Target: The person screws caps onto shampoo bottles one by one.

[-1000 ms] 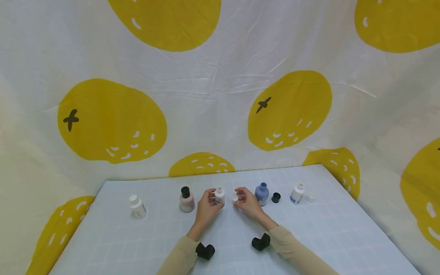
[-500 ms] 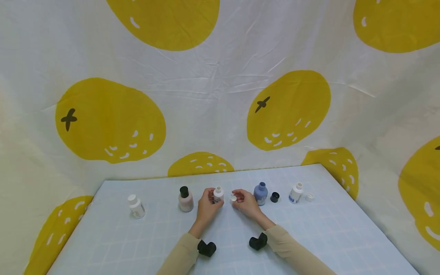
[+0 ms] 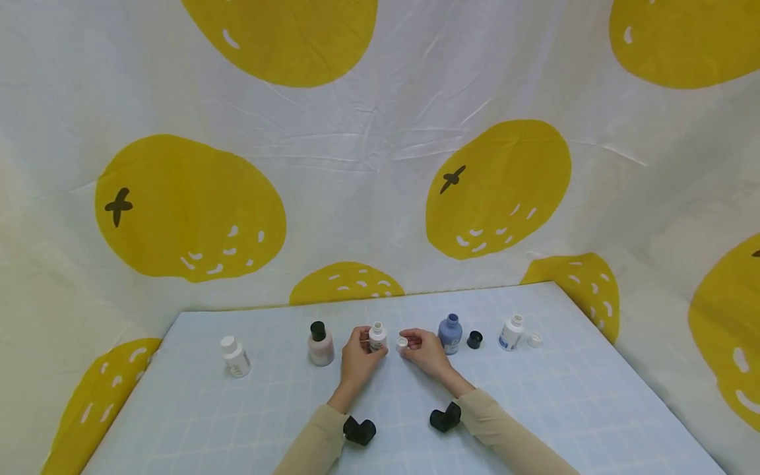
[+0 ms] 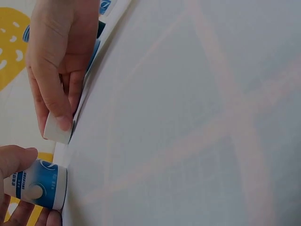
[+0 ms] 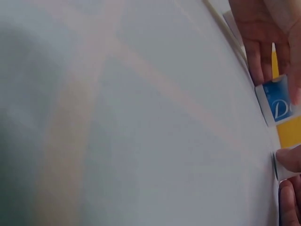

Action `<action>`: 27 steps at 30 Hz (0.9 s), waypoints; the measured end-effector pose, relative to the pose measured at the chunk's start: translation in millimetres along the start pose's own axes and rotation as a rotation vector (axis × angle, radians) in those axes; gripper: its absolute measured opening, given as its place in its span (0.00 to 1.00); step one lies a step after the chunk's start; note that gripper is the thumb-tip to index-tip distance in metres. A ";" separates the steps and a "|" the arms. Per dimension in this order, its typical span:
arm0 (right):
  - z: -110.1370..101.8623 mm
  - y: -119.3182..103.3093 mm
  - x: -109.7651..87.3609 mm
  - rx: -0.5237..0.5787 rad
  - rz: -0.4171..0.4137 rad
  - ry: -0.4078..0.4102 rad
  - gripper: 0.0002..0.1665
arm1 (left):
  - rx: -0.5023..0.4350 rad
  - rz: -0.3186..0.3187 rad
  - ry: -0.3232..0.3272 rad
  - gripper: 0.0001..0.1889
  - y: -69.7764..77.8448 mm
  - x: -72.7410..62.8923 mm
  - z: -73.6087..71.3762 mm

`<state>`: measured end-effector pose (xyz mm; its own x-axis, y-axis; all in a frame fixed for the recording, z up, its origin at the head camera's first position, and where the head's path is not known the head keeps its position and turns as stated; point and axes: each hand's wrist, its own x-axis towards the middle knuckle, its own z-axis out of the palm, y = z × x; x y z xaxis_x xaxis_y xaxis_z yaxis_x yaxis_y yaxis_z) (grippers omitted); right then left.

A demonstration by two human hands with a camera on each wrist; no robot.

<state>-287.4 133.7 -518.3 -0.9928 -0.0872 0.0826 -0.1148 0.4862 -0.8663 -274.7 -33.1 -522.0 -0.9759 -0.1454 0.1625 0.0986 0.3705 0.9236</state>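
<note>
Left hand point(image 3: 359, 361) has thumb and fingers round the white bottle point(image 3: 377, 336), upright and uncapped; right hand point(image 3: 430, 357) pinches the white cap point(image 3: 402, 344), just off the left thumb's tip! Beyond the right knuckles, an open blue bottle point(image 3: 450, 335) and black cap point(image 3: 474, 340), so this looks like uncapping; next, I'd say, ease both grips without tipping the bottle

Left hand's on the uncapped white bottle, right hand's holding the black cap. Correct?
Wrong cap: the head view shows the right hand holding a white cap. The black cap sits beside the blue bottle. The left hand is indeed on the uncapped white bottle.
</note>
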 end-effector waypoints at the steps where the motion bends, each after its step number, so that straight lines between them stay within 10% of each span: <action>1: -0.1 0.1 0.1 0.001 0.002 0.000 0.19 | 0.000 0.003 0.005 0.24 -0.2 -0.3 0.1; 27: -3.5 -1.7 -2.8 0.077 -0.037 0.025 0.18 | 0.009 -0.032 0.095 0.24 3.8 -6.1 -4.2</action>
<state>-284.5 136.2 -515.3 -0.9885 -0.0820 0.1271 -0.1498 0.4145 -0.8976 -267.6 -34.7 -518.1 -0.9557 -0.2432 0.1655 0.0656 0.3721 0.9259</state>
